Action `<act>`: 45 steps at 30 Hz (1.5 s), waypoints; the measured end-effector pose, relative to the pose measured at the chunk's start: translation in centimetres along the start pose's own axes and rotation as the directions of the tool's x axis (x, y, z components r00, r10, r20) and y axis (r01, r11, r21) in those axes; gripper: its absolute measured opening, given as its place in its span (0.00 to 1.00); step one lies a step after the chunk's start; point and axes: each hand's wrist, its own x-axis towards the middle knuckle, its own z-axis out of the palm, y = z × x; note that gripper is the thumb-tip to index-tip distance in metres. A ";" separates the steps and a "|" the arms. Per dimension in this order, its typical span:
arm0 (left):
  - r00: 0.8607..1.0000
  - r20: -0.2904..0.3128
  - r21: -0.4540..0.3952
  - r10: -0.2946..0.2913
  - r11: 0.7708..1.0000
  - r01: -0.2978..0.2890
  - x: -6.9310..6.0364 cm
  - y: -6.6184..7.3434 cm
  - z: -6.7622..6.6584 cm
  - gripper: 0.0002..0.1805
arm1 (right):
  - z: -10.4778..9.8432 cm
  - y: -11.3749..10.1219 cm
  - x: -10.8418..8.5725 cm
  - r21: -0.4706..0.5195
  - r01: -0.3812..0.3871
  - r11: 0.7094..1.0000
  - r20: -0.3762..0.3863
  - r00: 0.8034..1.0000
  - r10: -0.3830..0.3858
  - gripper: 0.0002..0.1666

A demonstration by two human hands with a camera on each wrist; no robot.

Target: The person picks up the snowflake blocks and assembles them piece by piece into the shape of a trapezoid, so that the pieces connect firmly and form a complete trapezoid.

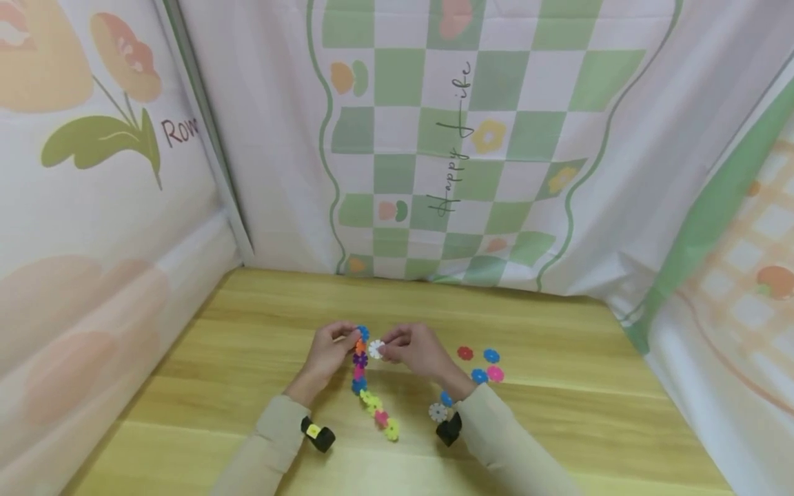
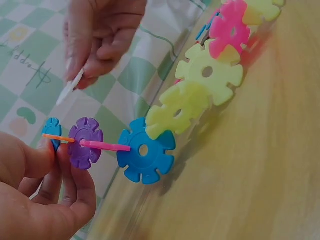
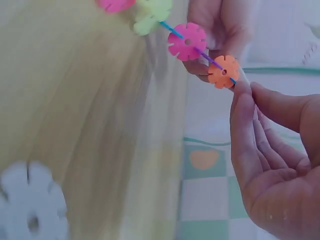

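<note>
1. We see the left hand [image 1: 331, 350] near the middle of the surface [image 1: 217, 365], its thumb and fingers [image 2: 80, 196] narrowed in a pinch on the far end of the chain [image 1: 359, 386].
2. That end is a blue disc [image 2: 52, 131]. From there towards us the chain runs orange, purple, pink, blue, yellow, yellow, pink, yellow, each slotted into its neighbour.
3. In the left wrist view, we see the chain's first few discs set at differing angles to each other; its near part stretches out over the surface.
4. We see the right hand [image 1: 420, 351] pinching a white disc [image 1: 375, 349] between thumb and fingers, just to the right of the chain's far end. The left wrist view shows a gap between this disc and the chain.
5. Right of the chain, we find loose discs on the surface: red [image 1: 465, 353], blue [image 1: 491, 355], pink [image 1: 495, 373], another blue [image 1: 480, 375], a third blue [image 1: 446, 399] partly hidden near the right forearm, and a pale one [image 1: 438, 412] near the right black band [image 1: 449, 430].
6. Behind the surface, we see a checked curtain [image 1: 502, 79] in green and white.
</note>
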 end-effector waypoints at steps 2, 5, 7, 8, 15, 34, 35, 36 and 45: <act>1.000 0.003 0.003 -0.004 1.000 0.004 0.0 0.0 0.1 0.08 | 0.0 0.3 0.3 0.092 -0.058 0.994 0.007 0.998 0.057 0.09; 1.000 0.009 0.007 -0.013 1.000 0.012 0.1 0.2 0.2 0.08 | 0.0 0.8 0.6 0.192 -0.126 0.973 0.028 0.992 0.123 0.12; 1.000 0.012 0.011 -0.021 1.000 0.021 0.0 0.3 0.3 0.08 | 0.0 1.1 0.8 0.249 -0.166 0.954 0.043 0.986 0.160 0.14; 1.000 0.014 0.014 -0.023 1.000 0.023 0.0 0.4 0.3 0.08 | 0.0 1.3 1.0 0.271 -0.183 0.945 0.051 0.983 0.175 0.15; 1.000 0.013 -0.004 -0.021 1.000 0.021 -0.2 0.5 0.6 0.07 | 0.5 1.9 1.6 0.441 -0.263 0.858 0.095 0.964 0.247 0.18; 0.955 0.298 -0.025 0.010 1.000 -0.003 0.4 0.9 -1.8 0.20 | 1.6 0.7 1.1 0.684 -0.265 0.679 0.087 0.955 0.285 0.19; 0.940 0.342 -0.013 0.013 1.000 -0.009 0.4 0.8 -2.1 0.21 | 1.5 0.7 1.1 0.681 -0.268 0.681 0.098 0.956 0.278 0.20; 0.926 0.377 -0.001 0.022 1.000 -0.023 0.4 0.8 -2.2 0.22 | 1.4 0.7 1.0 0.675 -0.273 0.686 0.111 0.956 0.271 0.20; 0.905 0.418 0.014 0.077 0.996 -0.091 -0.1 0.9 -2.1 0.21 | -1.5 1.2 -0.5 0.434 -0.239 0.868 0.206 0.965 0.163 0.23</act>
